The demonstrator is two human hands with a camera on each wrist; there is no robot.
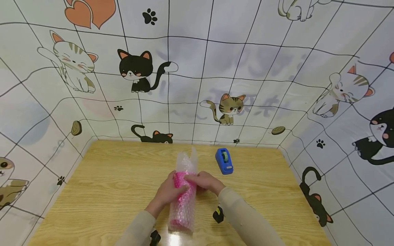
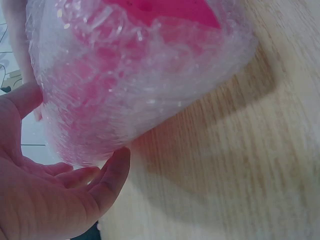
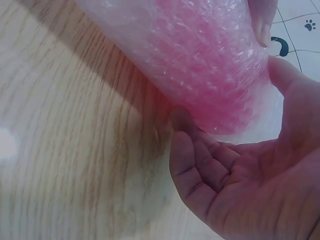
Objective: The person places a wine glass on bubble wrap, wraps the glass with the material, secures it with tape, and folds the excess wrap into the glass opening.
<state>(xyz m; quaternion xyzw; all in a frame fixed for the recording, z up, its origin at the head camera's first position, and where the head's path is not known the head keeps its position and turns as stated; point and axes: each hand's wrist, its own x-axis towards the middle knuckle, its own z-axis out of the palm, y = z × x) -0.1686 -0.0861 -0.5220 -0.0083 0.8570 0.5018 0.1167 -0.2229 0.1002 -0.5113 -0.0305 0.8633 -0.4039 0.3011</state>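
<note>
A long pink object wrapped in clear bubble wrap (image 1: 182, 210) lies on the wooden table in the head view, pointing away from me. Its far end is a loose, clear flap of wrap (image 1: 186, 160) with no pink inside. My left hand (image 1: 168, 192) grips the bundle from the left, thumb across the top. From the right, my right hand (image 1: 207, 181) holds it farther up, thumb also on top. Both wrist views show fingers curled around the lower sides of the bubble-wrapped bundle (image 2: 120, 90). Most of the pink object's shape is blurred by the wrap.
A blue tape dispenser (image 1: 224, 161) with a roll of tape stands beyond my right hand. White sheeting printed with cats and grid lines (image 1: 184, 89) rises behind the table (image 1: 123, 171) and along both sides.
</note>
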